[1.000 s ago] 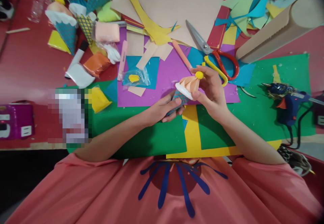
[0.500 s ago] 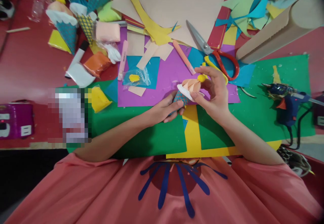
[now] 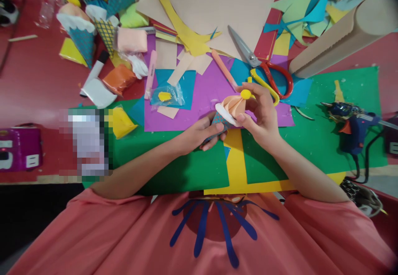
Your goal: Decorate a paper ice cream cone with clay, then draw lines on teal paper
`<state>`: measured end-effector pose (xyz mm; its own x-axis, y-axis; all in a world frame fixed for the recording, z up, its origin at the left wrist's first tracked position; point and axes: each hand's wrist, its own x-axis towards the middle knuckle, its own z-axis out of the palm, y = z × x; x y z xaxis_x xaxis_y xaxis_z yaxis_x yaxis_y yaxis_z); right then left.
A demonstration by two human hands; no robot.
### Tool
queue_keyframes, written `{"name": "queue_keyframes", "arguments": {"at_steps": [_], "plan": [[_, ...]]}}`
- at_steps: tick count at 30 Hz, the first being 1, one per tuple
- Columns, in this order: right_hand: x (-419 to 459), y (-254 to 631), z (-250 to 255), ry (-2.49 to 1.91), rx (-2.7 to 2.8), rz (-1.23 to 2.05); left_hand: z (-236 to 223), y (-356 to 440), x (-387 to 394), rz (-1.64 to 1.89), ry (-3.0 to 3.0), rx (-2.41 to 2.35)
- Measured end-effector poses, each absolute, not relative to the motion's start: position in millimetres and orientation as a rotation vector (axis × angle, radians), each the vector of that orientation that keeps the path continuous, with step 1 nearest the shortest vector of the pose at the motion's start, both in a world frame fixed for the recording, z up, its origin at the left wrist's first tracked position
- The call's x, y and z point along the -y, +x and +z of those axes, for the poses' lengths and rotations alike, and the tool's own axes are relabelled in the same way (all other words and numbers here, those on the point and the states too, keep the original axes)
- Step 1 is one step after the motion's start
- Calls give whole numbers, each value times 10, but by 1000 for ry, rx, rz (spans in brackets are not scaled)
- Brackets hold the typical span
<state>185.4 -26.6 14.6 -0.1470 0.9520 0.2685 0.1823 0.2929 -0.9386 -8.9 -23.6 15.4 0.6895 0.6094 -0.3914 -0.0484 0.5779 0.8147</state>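
Above the near edge of the purple sheet [image 3: 203, 92], the blue-checked, peach-swirled cone [image 3: 226, 114] is gripped by left hand [image 3: 203, 133] and right hand [image 3: 263, 117], ideally without squashing.

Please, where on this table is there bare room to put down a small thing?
The green sheet has a bare patch between the right hand and the glue gun. At left, the red table is bare between the thin stick and the purple box. It is crowded around the paper cones, the small packets and the scissors.
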Motion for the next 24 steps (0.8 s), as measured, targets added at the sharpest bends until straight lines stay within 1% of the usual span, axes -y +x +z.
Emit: {"name": "queue_keyframes", "arguments": {"at_steps": [7,24], "plan": [[260,1877,177,-1136,1597,973,154,-100,228,434,921,-708],[261,1875,212,-1115,1594,996,206,-70,245,403,927,-705]]}}
